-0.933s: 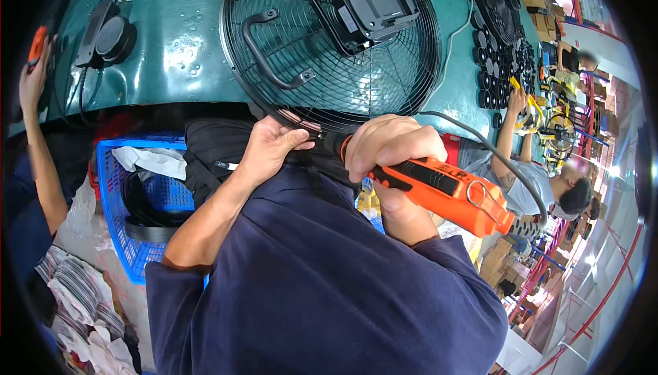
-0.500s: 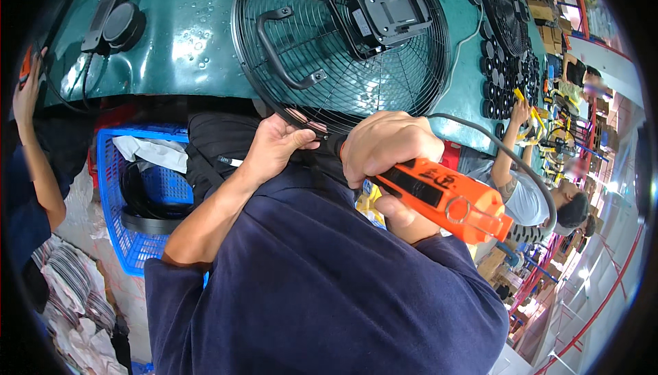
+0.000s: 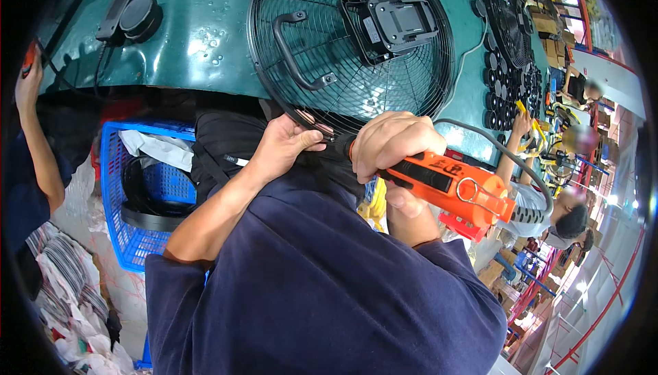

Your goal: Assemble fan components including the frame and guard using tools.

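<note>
A round black wire fan guard (image 3: 404,91) lies on the green table, its rim reaching past the near edge towards me. On its back are a curved black handle (image 3: 290,55) and a black mounting bracket (image 3: 406,20). With thumb and fingers closed, my left hand (image 3: 288,146) pinches the guard's near rim. My right hand (image 3: 394,143) wraps around an orange electric screwdriver (image 3: 449,182) with a grey cord. The tool's black nose points left at the rim, close to my left fingertips. Its bit and any screw there are hidden from me.
The green table (image 3: 205,53) bears a black adapter (image 3: 122,9), a round black part (image 3: 141,17) and loose screws. Rows of black round parts stand at right. A blue basket (image 3: 140,248) with black bands sits lower left. Co-workers' arms (image 3: 34,111) show on both sides.
Table, fan guard and both my hands appear slightly further right in the view. The screwdriver's rear has tilted a little, showing more of its orange underside. Both grips stay the same.
</note>
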{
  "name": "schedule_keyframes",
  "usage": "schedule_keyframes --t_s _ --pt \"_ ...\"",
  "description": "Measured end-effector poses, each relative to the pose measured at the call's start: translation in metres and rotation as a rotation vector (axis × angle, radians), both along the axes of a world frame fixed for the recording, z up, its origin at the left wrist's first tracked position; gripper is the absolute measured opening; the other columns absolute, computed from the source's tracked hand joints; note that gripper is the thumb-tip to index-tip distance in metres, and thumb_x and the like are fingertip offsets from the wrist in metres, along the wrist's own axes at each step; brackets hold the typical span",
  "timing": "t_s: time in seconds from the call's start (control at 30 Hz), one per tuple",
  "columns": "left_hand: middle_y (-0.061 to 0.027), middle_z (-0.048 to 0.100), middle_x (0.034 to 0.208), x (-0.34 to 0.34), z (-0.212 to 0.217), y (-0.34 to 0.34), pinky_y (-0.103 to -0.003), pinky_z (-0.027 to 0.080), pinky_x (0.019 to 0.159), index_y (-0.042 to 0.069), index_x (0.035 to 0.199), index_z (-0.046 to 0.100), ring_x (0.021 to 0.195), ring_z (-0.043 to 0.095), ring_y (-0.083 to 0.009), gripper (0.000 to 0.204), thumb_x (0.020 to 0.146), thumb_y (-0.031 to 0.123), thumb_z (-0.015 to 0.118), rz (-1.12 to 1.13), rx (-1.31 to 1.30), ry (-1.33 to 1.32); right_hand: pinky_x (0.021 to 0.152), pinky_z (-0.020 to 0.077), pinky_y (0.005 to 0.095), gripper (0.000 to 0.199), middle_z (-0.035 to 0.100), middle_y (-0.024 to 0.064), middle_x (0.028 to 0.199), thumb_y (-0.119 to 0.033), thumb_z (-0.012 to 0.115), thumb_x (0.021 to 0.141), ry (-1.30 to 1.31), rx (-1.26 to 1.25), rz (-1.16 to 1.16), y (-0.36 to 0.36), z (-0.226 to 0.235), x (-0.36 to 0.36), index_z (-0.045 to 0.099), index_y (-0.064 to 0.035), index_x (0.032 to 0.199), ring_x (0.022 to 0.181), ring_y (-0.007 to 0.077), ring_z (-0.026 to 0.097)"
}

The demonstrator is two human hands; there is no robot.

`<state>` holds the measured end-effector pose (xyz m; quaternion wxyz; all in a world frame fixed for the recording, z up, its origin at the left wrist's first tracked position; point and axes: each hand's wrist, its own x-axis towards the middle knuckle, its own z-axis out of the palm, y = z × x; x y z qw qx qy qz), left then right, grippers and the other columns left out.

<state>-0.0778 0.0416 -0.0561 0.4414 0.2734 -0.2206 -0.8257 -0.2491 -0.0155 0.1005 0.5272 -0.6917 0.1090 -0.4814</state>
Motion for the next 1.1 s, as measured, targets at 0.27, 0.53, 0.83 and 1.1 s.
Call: schedule_keyframes --t_s 0.27,0.53,0.83,1.1 --pt "-0.0099 0.070 0.121 0.014 -0.005 -0.010 -0.036 0.055 0.096 0.002 0.123 0.064 0.110 0.066 -0.0179 0.031 0.097 0.015 0.072 -0.155 -0.030 0.012 0.051 0.0523 0.0321 0.048 0.066 0.0138 0.070 -0.031 0.086 0.076 0.096 0.078 -0.087 0.010 0.010 0.007 0.065 0.0049 0.100 0.053 0.0215 0.063" --pt "-0.0075 0.069 0.126 0.011 -0.006 -0.020 -0.038 0.049 0.103 0.003 0.126 0.066 0.117 0.063 -0.0191 0.038 0.096 0.024 0.074 -0.278 -0.063 0.168 0.061 0.0560 0.0362 0.046 0.067 0.0172 0.078 -0.026 0.084 0.077 -0.061 0.204 -0.041 0.011 0.005 -0.009 0.063 0.0058 0.103 0.066 0.0245 0.065" --pt "-0.0121 0.068 0.122 0.001 0.053 -0.020 -0.041 0.055 0.096 -0.002 0.129 0.062 0.107 0.066 -0.0201 0.039 0.103 0.027 0.064 -0.168 -0.293 0.070 0.051 0.0498 0.0326 0.048 0.060 0.0128 0.074 -0.035 0.070 0.090 -0.257 0.200 -0.181 -0.007 0.062 -0.029 0.053 0.0027 0.114 0.056 0.0195 0.057" --pt "-0.0114 0.072 0.107 -0.023 0.160 -0.069 -0.033 0.061 0.073 -0.002 0.121 0.064 0.090 0.071 -0.0192 0.039 0.108 0.032 0.052 0.076 -0.396 -0.031 0.059 0.0556 0.0400 0.031 0.064 0.0111 0.078 -0.034 0.058 0.098 -0.591 0.452 -0.356 -0.080 0.146 -0.062 0.059 -0.0034 0.104 0.061 0.0236 0.063"
